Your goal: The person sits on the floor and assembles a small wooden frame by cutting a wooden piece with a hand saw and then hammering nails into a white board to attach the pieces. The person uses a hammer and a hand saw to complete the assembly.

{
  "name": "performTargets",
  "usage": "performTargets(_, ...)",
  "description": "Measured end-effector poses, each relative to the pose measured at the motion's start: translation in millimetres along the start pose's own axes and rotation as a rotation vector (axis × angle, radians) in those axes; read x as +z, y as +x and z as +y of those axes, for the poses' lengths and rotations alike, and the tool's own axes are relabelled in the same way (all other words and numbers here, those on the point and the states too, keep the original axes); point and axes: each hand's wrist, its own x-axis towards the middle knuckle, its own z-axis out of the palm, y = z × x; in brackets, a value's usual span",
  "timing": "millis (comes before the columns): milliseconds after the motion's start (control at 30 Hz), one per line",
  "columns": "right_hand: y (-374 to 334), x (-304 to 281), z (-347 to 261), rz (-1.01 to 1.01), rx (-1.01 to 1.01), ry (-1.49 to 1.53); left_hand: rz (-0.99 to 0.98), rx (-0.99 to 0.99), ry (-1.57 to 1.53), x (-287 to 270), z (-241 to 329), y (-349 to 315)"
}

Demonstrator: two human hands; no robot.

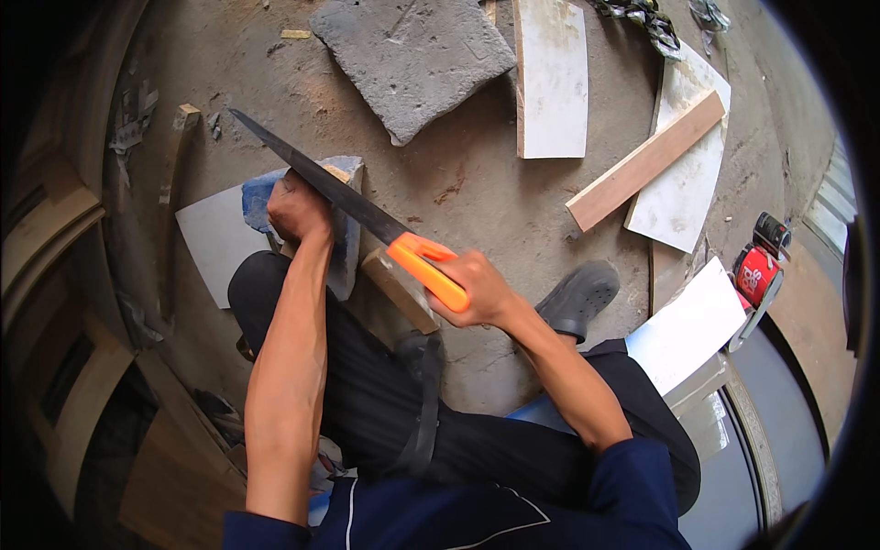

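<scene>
My right hand (475, 291) is wrapped round the orange handle (426, 270) of a handsaw. Its dark blade (357, 203) slants up to the left, passing close beside my left hand (301, 209). That hand is closed and rests over a blue-stained block (348, 240); what its fingers grip is hidden. Past the blade, a bit of pale wood (343, 170) shows on the block's top. A short wooden bar (401, 291) lies between the block and my right hand. My left knee is bent against the block.
A rough concrete slab (412, 60) lies ahead, with a white board (553, 82) beside it. Farther right, a reddish wooden strip (646, 160) crosses another white board (683, 197). Red tin (757, 275) stands at right. An upright timber (171, 215) and wooden frames (55, 247) are left.
</scene>
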Motion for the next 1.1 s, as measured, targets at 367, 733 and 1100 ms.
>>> performTargets(367, 24.7, 21.0, 6.8, 0.112, -0.052, 0.039, 0.036, -0.009, -0.003, 4.2, 0.8, -0.1)
performTargets(733, -19.4, -7.3, -1.6, 0.005, 0.013, -0.021, 0.052, 0.008, 0.041, 6.2, -3.3, 3.3)
performTargets(1100, 11.0, 16.6, 2.9, 0.104, -0.012, 0.036, -0.031, -0.014, 0.068, -0.6, 0.0, -4.6)
